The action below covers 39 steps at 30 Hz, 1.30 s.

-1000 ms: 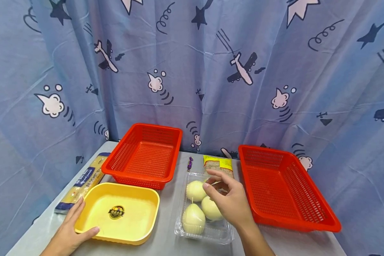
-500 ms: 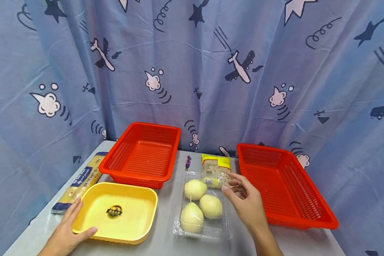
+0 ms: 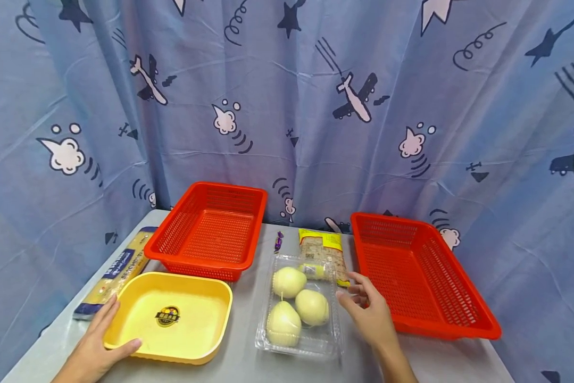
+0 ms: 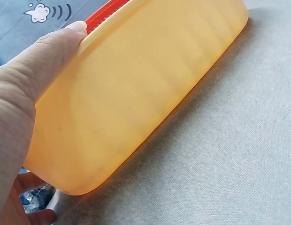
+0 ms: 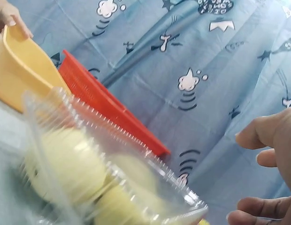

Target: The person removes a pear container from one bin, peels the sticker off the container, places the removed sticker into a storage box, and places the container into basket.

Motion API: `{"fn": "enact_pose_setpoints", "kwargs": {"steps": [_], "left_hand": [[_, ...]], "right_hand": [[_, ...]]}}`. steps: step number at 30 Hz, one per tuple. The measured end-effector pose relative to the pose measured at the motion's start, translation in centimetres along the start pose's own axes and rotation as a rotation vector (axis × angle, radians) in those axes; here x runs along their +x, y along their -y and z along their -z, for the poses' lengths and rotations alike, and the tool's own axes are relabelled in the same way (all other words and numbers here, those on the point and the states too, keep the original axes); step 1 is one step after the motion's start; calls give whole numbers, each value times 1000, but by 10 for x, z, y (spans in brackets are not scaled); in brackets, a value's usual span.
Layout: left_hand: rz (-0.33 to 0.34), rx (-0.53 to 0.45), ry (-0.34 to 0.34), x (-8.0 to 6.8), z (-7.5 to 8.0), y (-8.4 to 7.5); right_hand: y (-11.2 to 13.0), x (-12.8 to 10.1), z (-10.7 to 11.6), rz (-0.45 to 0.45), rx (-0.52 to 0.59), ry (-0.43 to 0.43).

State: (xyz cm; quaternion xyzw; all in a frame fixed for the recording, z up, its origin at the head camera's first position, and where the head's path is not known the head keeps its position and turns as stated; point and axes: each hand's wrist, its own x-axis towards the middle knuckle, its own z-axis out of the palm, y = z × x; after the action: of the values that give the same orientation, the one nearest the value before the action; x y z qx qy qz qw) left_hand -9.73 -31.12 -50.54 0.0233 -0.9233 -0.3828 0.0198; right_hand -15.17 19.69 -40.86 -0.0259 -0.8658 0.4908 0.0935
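Note:
My left hand (image 3: 97,346) grips the near left corner of a yellow tray (image 3: 172,319), thumb over the rim; the left wrist view shows the thumb (image 4: 65,37) on the tray wall (image 4: 136,93). My right hand (image 3: 365,308) hovers with loosely spread fingers just right of a clear plastic clamshell (image 3: 298,348) holding three pale yellow pears (image 3: 298,306). The hand holds nothing. In the right wrist view, the fingers (image 5: 263,136) stand apart from the clamshell (image 5: 112,159).
Two red mesh baskets stand on the grey table: one behind the yellow tray (image 3: 210,229), one at the right (image 3: 416,276). A spaghetti packet (image 3: 114,271) lies at the left edge. A yellow-topped packet (image 3: 322,247) and a purple candy (image 3: 279,240) lie behind the clamshell. Blue patterned curtain surrounds.
My right hand has drawn back from over the pears to the right side of the clamshell and lowered. The left hand keeps its grip on the yellow tray.

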Motion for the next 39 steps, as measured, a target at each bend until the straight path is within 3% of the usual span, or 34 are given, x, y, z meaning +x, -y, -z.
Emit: {"fn": "enact_pose_setpoints", "kwargs": {"steps": [7, 15, 28, 39], "left_hand": [[40, 2, 25, 0, 1, -1], [23, 8, 7, 1, 1, -2], [34, -5, 14, 0, 0, -1], [52, 36, 41, 3, 4, -2]], "right_hand": [[-17, 0, -7, 5, -8, 21], [-27, 1, -15, -46, -20, 52], [-51, 7, -33, -116, 88, 123], [-62, 10, -44, -63, 205, 154]]}}
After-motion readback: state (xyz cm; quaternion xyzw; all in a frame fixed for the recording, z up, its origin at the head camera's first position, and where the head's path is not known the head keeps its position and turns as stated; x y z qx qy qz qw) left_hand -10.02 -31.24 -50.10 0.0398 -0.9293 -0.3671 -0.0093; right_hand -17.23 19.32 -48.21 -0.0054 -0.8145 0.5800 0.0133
